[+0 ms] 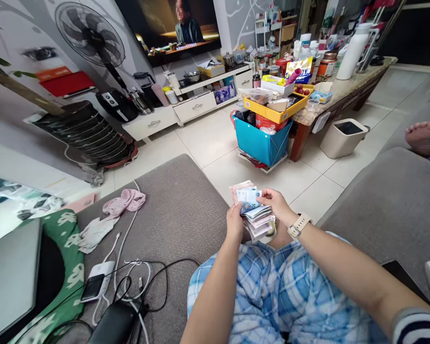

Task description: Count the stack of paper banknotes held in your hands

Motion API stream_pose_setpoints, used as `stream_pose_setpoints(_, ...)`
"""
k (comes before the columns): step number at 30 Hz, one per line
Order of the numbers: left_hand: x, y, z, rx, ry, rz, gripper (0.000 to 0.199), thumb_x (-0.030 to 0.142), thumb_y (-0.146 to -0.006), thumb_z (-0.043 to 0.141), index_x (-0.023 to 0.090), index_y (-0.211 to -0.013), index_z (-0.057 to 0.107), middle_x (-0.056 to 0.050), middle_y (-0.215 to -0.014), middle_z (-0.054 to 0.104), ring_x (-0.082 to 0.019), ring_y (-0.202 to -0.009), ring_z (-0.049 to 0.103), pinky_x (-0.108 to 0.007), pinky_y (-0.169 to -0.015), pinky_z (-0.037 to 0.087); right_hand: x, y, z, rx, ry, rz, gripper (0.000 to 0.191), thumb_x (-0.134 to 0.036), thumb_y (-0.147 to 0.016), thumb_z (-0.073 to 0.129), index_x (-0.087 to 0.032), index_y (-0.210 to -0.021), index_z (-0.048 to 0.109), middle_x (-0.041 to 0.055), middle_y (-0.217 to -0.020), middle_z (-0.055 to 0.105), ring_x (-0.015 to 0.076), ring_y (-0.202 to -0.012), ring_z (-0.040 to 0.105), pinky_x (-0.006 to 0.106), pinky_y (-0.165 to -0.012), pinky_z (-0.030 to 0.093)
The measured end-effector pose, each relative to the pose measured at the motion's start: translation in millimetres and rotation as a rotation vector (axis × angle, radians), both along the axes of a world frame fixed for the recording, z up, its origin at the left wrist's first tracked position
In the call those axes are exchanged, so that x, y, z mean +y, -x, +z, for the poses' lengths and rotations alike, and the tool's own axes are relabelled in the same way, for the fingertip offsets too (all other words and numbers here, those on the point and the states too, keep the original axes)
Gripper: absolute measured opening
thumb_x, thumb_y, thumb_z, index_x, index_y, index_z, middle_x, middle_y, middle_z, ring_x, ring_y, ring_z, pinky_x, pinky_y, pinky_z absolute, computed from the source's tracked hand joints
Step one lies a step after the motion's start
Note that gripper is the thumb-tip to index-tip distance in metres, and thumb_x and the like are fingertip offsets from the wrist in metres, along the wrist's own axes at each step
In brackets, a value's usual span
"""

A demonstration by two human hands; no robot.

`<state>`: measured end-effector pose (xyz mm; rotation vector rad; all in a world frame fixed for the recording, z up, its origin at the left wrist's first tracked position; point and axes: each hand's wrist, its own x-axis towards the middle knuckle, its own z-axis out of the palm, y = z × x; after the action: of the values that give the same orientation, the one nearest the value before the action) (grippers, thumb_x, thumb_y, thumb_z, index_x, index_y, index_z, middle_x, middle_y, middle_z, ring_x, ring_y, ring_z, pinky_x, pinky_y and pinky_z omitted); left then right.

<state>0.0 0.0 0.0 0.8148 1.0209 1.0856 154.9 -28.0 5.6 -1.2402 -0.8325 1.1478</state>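
A stack of banknotes (260, 220) is held in front of my knees, fanned partly open. My left hand (235, 220) grips the stack from its left side, the thumb lying over the notes. With thumb and fingers, my right hand (275, 204) pinches the right edge of a blue banknote (248, 197) on top. Pinkish notes show behind the blue one, and more folded notes lie layered below it. A cream watch band (300, 225) circles my right wrist. My lap is covered by blue plaid cloth (258, 282).
A grey sofa (175, 210) bears tangled cables, a white power bank (99, 281), a pink cloth (124, 203) and a laptop (12, 282). Ahead stand a blue bin (261, 143), a loaded table (358, 91) and a beige trash can (340, 143). Another person's foot (424, 136) rests at right.
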Motion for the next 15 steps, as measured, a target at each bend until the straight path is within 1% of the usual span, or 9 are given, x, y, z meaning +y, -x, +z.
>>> stream_pose_setpoints(4, 2.3, 1.1, 0.5, -0.018, 0.028, 0.035, 0.028, 0.042, -0.067, 0.073, 0.015, -0.074, 0.07, -0.003, -0.071, 0.07, -0.017, -0.066, 0.062, -0.03, -0.07, 0.049, -0.6, 0.7, 1.7, 0.031, 0.012, 0.015, 0.043, -0.051, -0.057, 0.087, -0.02, -0.069, 0.058, -0.0041, -0.062, 0.059, 0.0143, -0.059, 0.051, 0.029, -0.06, 0.038)
stream_pose_setpoints(8, 7.1, 1.2, -7.5, -0.061, 0.047, 0.068, 0.033, 0.044, -0.065, 0.075, 0.015, -0.078, 0.071, -0.003, -0.076, 0.072, -0.017, -0.07, 0.064, -0.03, -0.072, 0.049, -1.3, 2.2, 4.0, 0.065, 0.019, 0.037, 0.044, -0.048, -0.054, 0.088, -0.02, -0.068, 0.059, -0.0045, -0.063, 0.058, 0.0138, -0.06, 0.051, 0.028, -0.061, 0.039)
stream_pose_setpoints(12, 9.3, 0.6, -13.8, -0.083, 0.039, 0.056, 0.034, 0.045, -0.066, 0.074, 0.015, -0.081, 0.072, -0.005, -0.081, 0.075, -0.019, -0.074, 0.066, -0.031, -0.075, 0.049, -1.5, 2.4, 3.9, 0.091, 0.015, 0.051, 0.041, -0.045, -0.055, 0.089, -0.02, -0.069, 0.059, -0.0045, -0.063, 0.059, 0.0137, -0.061, 0.052, 0.028, -0.062, 0.04)
stream_pose_setpoints(15, 8.5, 0.8, -11.6, -0.054, 0.01, 0.055, 0.034, 0.045, -0.068, 0.073, 0.014, -0.081, 0.074, -0.006, -0.081, 0.075, -0.02, -0.074, 0.066, -0.031, -0.073, 0.049, -0.9, 2.1, 2.7, 0.104, 0.021, 0.064, 0.039, -0.045, -0.056, 0.088, -0.019, -0.072, 0.062, -0.0033, -0.067, 0.061, 0.0147, -0.063, 0.054, 0.029, -0.064, 0.041)
